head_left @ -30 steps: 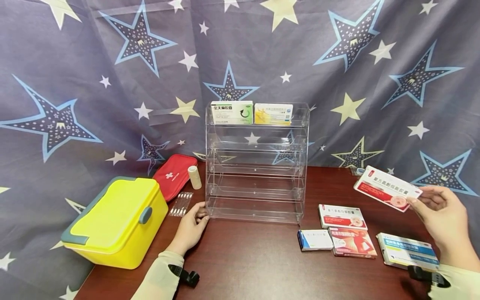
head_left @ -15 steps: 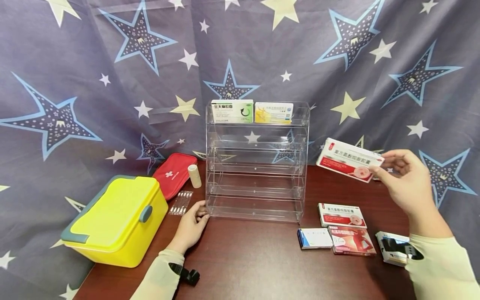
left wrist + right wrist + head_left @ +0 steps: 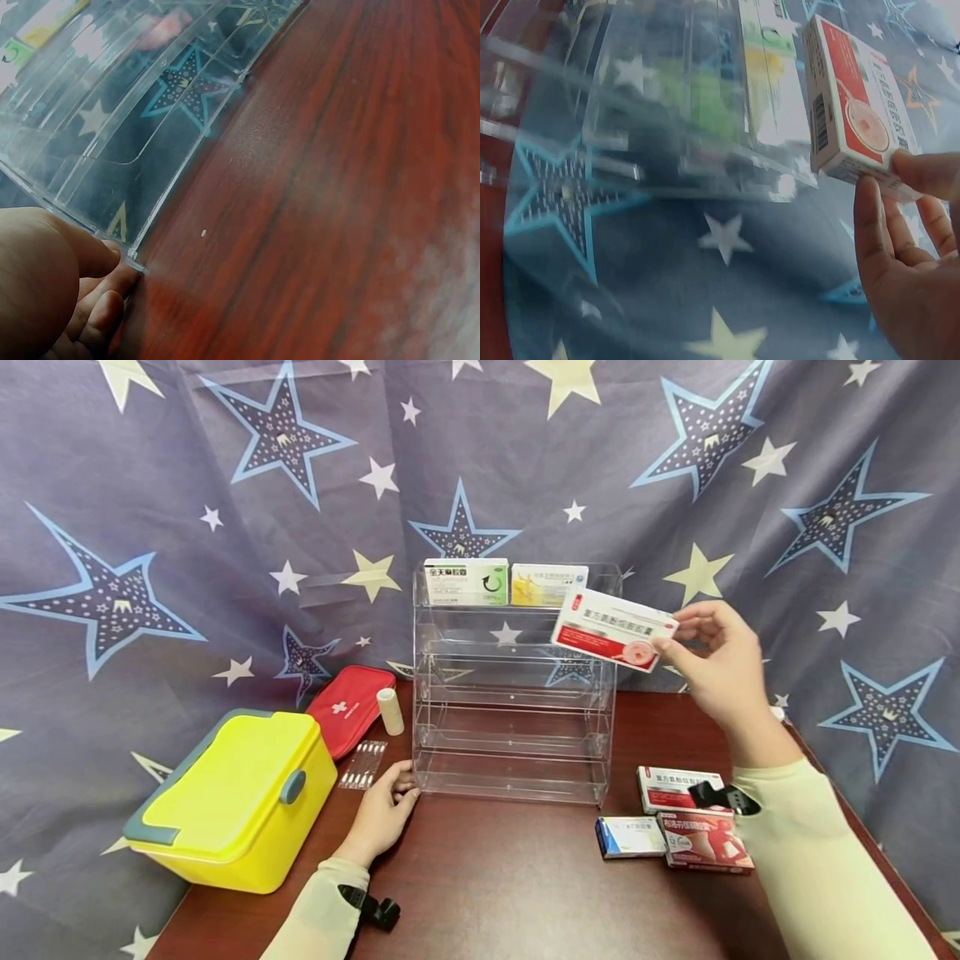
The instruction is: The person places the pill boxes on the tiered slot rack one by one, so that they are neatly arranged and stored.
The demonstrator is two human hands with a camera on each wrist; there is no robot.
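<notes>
My right hand (image 3: 716, 664) pinches a white and red medicine box (image 3: 615, 631) by its right end, thumb in front. The box is raised, tilted, before the upper right of a clear acrylic display rack (image 3: 512, 745). The right wrist view shows thumb and fingers on one end of the box. By the rack's lower left corner, my left hand (image 3: 384, 814) holds the edge with bent fingers; in the left wrist view its thumb lies against the clear side panel. On the top tier stand a white and green medicine box (image 3: 467, 582) and a white and yellow one (image 3: 543, 581).
Right of the rack lie a red and white box (image 3: 667, 789), a red box (image 3: 708, 842) and a blue and white box (image 3: 632, 837). At left are a yellow bin (image 3: 232, 802), a red first-aid pouch (image 3: 348, 710), a bandage roll (image 3: 390, 712) and a swab pack (image 3: 363, 765).
My right hand has carried the medicine box left and up from the table's right side to the rack's upper right. My left hand has stayed at the rack's corner.
</notes>
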